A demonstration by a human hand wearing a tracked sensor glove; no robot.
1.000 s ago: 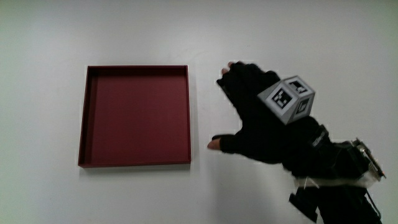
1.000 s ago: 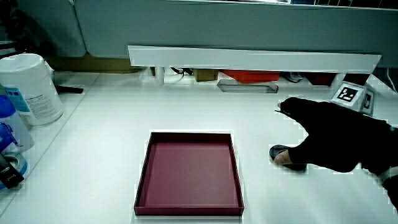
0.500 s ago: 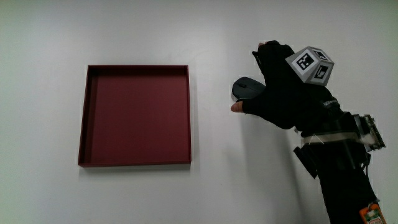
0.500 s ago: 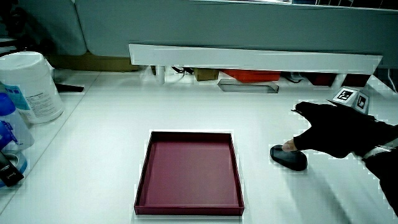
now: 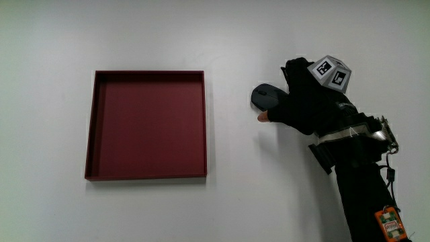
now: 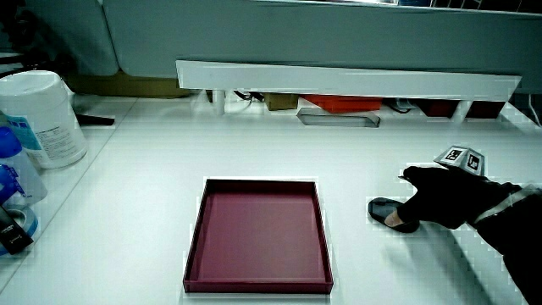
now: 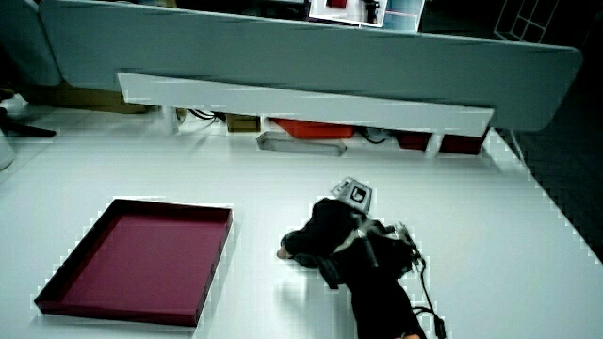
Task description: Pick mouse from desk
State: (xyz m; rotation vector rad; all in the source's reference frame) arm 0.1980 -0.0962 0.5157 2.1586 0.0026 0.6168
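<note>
A dark grey mouse (image 5: 263, 96) lies on the white desk beside the dark red tray (image 5: 148, 72). The gloved hand (image 5: 299, 102) rests on the end of the mouse away from the tray. Its fingers curl over the mouse's back and its thumb presses the side nearer the person. In a side view the mouse (image 6: 383, 207) shows just ahead of the low, flat hand (image 6: 440, 199), still on the table. In a side view the hand (image 7: 322, 234) hides nearly all of the mouse. The tray (image 6: 258, 182) holds nothing.
A white canister (image 6: 47, 119) and a blue bottle (image 6: 13, 182) stand at the table's edge, apart from the tray (image 7: 170, 204). A low white shelf (image 6: 339, 78) runs along the partition, with a red item (image 6: 339, 103) under it.
The hand drew away from the tray, uncovering the mouse, then sank lower and closed around the mouse's end. The mouse and tray have stayed put.
</note>
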